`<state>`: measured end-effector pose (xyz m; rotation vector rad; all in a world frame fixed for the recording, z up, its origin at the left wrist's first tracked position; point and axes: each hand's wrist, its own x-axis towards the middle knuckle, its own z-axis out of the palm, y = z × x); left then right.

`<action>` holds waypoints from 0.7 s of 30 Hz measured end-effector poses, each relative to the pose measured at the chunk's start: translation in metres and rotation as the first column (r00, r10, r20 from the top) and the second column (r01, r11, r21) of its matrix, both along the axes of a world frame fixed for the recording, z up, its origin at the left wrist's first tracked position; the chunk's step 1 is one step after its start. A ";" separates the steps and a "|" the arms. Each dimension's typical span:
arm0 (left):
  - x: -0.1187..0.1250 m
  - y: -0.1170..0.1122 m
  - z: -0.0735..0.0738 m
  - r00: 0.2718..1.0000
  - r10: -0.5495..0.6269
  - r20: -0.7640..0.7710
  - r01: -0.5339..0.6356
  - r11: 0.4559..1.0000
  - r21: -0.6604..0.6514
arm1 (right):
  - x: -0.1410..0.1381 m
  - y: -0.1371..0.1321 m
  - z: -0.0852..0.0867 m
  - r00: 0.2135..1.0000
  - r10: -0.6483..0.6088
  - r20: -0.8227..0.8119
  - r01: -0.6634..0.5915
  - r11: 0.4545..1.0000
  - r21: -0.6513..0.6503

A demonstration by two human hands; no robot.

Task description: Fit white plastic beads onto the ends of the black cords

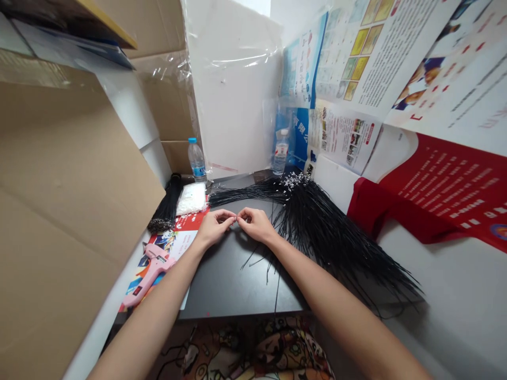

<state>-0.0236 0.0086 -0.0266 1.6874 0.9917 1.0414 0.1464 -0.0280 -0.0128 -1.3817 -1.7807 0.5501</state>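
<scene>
Head camera view looking down on a dark tabletop [233, 285]: a person's left hand [216, 227] and right hand [257, 224] meet above it at center frame, the fingertips [231, 214] of both pinched together, with anything between them too fine to make out. A large spray of thin black strands [328, 237] fans out just beside the right hand, passing behind the right wrist and sweeping toward the lower right, while its far end, tipped with small white beads [293, 182], gathers near the back of the tabletop. A few loose strands [261, 261] trail below the hands. Left of the hands, a tighter black bundle [166, 206] lies beside a plastic bag of white beads [192, 198]. A pink hot glue gun [148, 274] rests on a colorful printed flyer [174, 245], near the left forearm. Two plastic water bottles [197, 160] [281, 153] stand at the back against a plastic-wrapped white board [233, 89]. A large cardboard sheet [67, 184] rises at left, and printed posters [368, 53] and a red printed sheet [435, 190] cover the right side. Patterned clothing [253, 351] shows beneath the tabletop's near edge.
</scene>
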 end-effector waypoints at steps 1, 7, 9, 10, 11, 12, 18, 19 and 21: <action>0.000 0.000 0.001 1.000 -0.003 -0.001 0.003 1.000 0.001 | 0.000 0.000 0.000 1.000 -0.009 -0.002 0.009 1.000 0.003; 0.001 -0.001 0.005 0.999 -0.029 -0.017 0.029 1.000 -0.003 | 0.000 0.001 0.000 0.999 -0.040 -0.017 0.041 0.999 0.010; 0.001 -0.002 0.007 1.000 -0.029 -0.012 0.029 0.999 -0.017 | 0.000 0.001 0.000 0.999 -0.043 -0.014 0.043 0.999 0.011; 0.002 -0.002 0.007 1.000 -0.026 -0.008 0.026 0.999 -0.023 | 0.000 0.000 0.001 0.999 -0.044 -0.011 0.044 0.999 0.012; 0.002 -0.002 0.008 1.000 -0.023 -0.003 0.023 0.999 -0.028 | 0.000 0.000 0.001 0.999 -0.044 -0.007 0.045 0.999 0.015; 0.002 -0.002 0.008 1.000 -0.020 0.001 0.020 0.999 -0.028 | 0.000 0.000 0.001 0.999 -0.044 -0.004 0.044 0.999 0.018; 0.003 0.000 0.008 0.999 -0.025 -0.047 0.027 0.999 0.032 | -0.001 0.002 -0.001 0.998 -0.036 -0.043 0.038 0.998 0.047; 0.003 0.000 0.008 0.998 -0.026 -0.063 0.029 0.998 0.052 | 0.000 0.003 -0.001 0.998 -0.033 -0.055 0.036 0.998 0.051; 0.003 0.000 0.008 0.996 -0.025 -0.086 0.032 0.996 0.084 | 0.001 0.003 -0.003 0.996 -0.025 -0.083 0.030 0.998 0.059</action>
